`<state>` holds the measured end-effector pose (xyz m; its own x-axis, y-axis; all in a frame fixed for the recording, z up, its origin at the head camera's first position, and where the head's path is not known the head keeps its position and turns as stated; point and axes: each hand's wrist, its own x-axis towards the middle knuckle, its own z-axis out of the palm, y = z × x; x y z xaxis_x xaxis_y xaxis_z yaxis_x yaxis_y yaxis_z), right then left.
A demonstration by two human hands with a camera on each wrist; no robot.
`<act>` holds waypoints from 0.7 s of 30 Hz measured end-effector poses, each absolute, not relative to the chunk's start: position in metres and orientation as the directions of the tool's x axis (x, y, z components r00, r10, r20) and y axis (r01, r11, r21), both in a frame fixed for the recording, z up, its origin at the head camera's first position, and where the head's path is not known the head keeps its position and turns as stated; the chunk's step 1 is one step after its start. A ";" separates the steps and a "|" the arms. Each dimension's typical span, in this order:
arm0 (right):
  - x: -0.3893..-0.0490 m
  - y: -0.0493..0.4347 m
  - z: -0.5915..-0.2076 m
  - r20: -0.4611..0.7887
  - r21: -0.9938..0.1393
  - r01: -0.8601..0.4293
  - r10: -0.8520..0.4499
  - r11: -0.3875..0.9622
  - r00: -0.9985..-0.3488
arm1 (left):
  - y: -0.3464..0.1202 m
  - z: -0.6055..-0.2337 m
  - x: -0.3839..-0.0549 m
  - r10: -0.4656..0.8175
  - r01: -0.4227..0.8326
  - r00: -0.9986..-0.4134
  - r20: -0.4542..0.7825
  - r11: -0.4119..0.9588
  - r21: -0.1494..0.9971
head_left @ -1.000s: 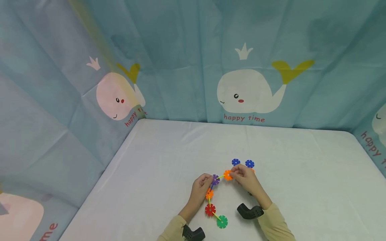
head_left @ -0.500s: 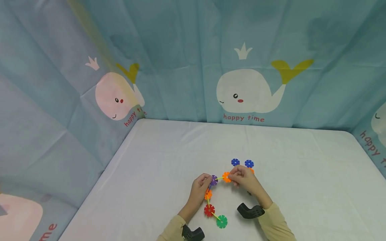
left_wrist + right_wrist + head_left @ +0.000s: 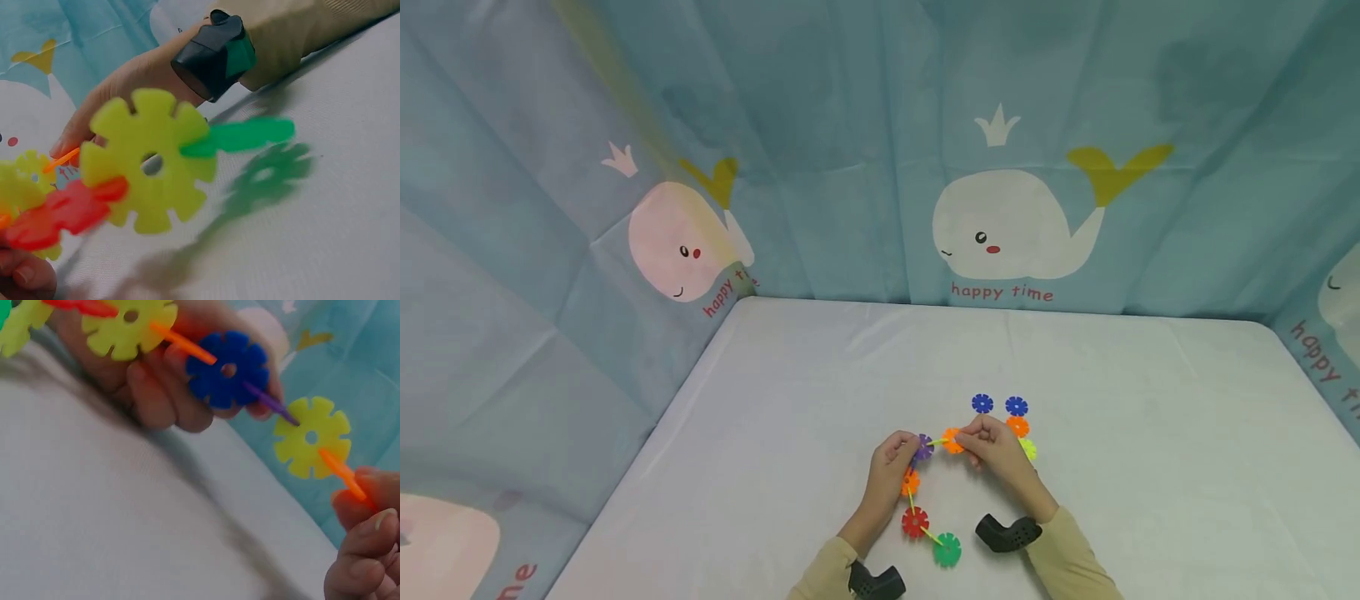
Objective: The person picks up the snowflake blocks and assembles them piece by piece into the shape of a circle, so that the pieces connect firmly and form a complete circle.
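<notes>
A chain of notched plastic discs, linked edge to edge, runs between my two hands and bends down toward me. My left hand [image 3: 887, 477] grips it near the purple disc [image 3: 924, 447]; its fingers curl behind a blue disc [image 3: 228, 369] in the right wrist view. My right hand [image 3: 1000, 458] pinches the orange disc [image 3: 345, 475] at the far end between thumb and fingertips. Below my left hand the chain continues through another orange disc [image 3: 910, 482] and a red disc [image 3: 915, 522] to a green disc [image 3: 947, 550]. Yellow discs [image 3: 150, 200] join these edge-on.
Loose discs lie beyond my right hand: two blue discs [image 3: 982, 403], an orange disc [image 3: 1018, 427] and a yellow one [image 3: 1028, 450] partly behind the hand. They lie on the white tabletop [image 3: 820, 375]. A printed whale curtain [image 3: 850, 225] stands behind it.
My right hand has shifted slightly left with the orange disc, and the chain has moved left too. More of the loose orange and yellow discs now shows. Both hands keep their grip.
</notes>
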<state>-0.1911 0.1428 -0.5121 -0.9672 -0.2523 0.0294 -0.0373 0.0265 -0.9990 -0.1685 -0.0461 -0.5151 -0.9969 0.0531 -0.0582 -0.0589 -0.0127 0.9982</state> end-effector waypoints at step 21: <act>-0.197 0.146 -0.513 0.284 -0.725 -0.349 -0.205 0.593 -0.937 | -0.044 -0.484 -0.158 0.228 0.046 -0.973 0.019 0.115 0.992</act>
